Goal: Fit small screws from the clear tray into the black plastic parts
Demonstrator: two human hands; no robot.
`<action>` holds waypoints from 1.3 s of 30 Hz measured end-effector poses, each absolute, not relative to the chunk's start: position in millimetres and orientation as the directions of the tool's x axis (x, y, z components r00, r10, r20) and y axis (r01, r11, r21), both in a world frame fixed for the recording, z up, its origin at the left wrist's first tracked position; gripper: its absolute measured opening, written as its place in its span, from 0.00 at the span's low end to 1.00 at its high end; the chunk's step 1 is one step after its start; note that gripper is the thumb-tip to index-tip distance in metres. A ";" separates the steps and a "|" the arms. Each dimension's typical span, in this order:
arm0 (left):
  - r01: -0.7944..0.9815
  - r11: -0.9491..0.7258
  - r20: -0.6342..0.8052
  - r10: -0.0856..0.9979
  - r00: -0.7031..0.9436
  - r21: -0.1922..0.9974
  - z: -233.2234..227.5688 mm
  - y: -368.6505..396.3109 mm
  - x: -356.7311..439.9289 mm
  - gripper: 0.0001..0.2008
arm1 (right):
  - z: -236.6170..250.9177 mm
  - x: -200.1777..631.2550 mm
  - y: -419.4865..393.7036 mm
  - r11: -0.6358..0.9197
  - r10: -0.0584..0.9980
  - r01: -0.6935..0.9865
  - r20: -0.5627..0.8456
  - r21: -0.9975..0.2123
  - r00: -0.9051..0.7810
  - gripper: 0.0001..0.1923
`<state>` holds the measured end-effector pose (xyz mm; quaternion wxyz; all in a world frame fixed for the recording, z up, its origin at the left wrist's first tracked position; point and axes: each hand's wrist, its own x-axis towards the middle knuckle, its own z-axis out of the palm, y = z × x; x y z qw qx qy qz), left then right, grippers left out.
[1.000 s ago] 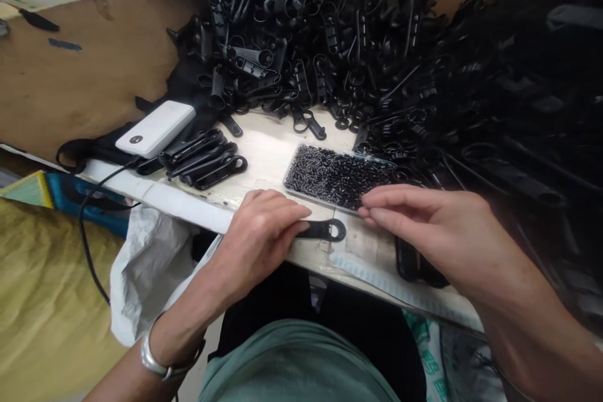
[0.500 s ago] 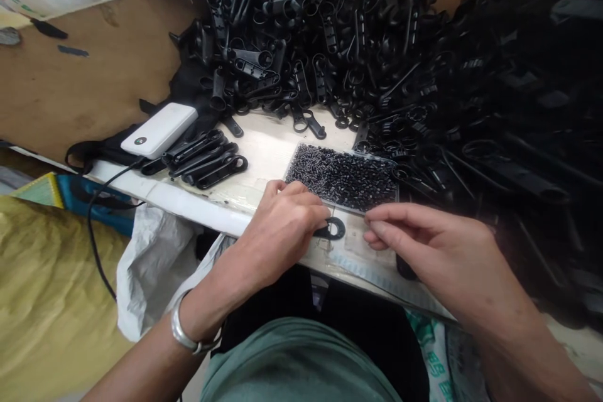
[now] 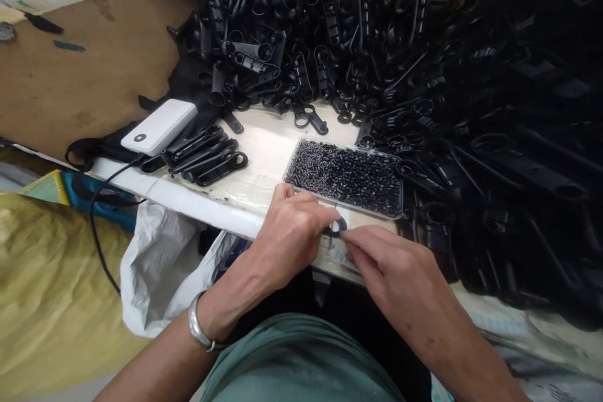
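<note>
My left hand (image 3: 294, 223) is closed on a black plastic part with a ring-shaped end (image 3: 338, 226) at the front of the table. The rest of that part is hidden under my fingers. My right hand (image 3: 393, 264) is closed, its thumb and forefinger pinched at the right side of the ring; whatever lies between those fingertips is too small or hidden to make out. Just behind both hands lies a shallow clear tray (image 3: 348, 209), filled with many tiny black pieces and, on its left side, small shiny ones.
Heaped black plastic parts (image 3: 301, 44) cover the back and right of the table. Several similar long parts (image 3: 207, 154) lie in a row at left, beside a white power bank (image 3: 160, 125) with a black cable (image 3: 94, 226). White sacking (image 3: 151, 270) hangs below the front edge.
My right hand has moved left and closer, from beside the tray's front corner to the ring end of the part. My left hand keeps its hold, having shifted slightly.
</note>
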<state>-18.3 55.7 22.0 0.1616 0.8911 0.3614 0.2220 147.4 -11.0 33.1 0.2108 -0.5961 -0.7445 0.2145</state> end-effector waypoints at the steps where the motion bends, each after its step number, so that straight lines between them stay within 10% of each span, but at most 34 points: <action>1: 0.573 -0.685 0.287 0.718 0.634 0.450 20.8 55.6 -18.0 0.13 | 32.9 146.7 -11.0 0.200 0.977 0.796 0.057 -0.571 -0.204 0.14; 15: 0.575 -0.641 0.258 0.751 0.608 0.508 27.2 59.0 -26.7 0.10 | 30.4 155.8 -6.9 0.134 0.987 0.688 0.032 -0.713 -0.158 0.12; 21: 0.708 -0.654 0.217 0.757 0.616 0.268 48.9 88.4 -25.9 0.10 | 35.4 167.9 -5.0 -0.122 0.992 0.465 -0.097 -0.877 0.077 0.10; 31: 0.701 -0.702 0.133 0.712 0.690 0.124 38.2 119.1 12.4 0.12 | 39.1 182.0 -6.9 -0.122 0.974 0.382 -0.037 -0.916 0.224 0.08; 39: 0.753 -0.616 0.117 0.786 0.607 0.231 47.9 129.0 -4.4 0.11 | 36.9 184.6 -6.5 -0.105 0.965 0.410 0.007 -0.906 0.262 0.07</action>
